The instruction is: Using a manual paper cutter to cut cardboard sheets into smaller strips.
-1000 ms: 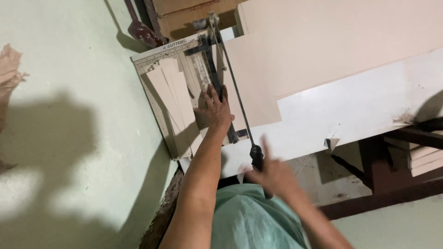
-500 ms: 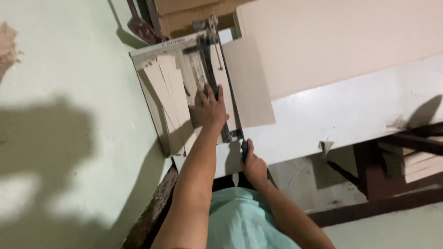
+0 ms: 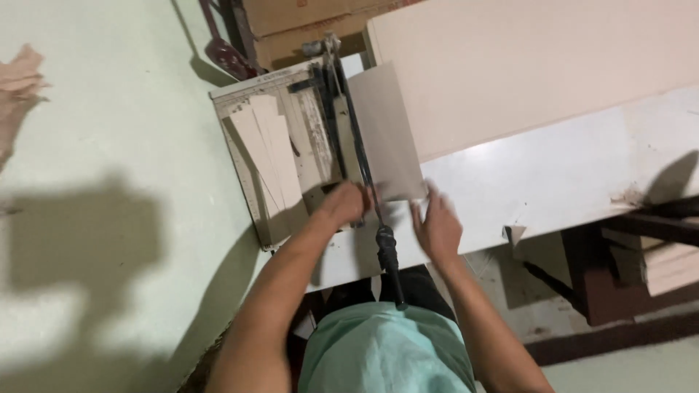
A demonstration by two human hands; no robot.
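Observation:
A paper cutter with a pale gridded base sits on the left end of a white table. Its blade arm lies lowered, and the black handle points toward me. A beige sheet lies across the cutter, mostly to the right of the blade. My left hand is curled at the sheet's near edge, just left of the blade arm. My right hand has its fingers spread and touches the sheet's near right corner. Cut beige strips lie on the base to the left.
A large beige board covers the far part of the table. Cardboard boxes stand behind the cutter. A pale green floor lies to the left, with crumpled paper at its edge. Dark wooden framing is at the right.
My right hand has left the cutter's black handle and gone to the sheet's near corner. My left hand has slid along the cutter toward me. The blade arm is down.

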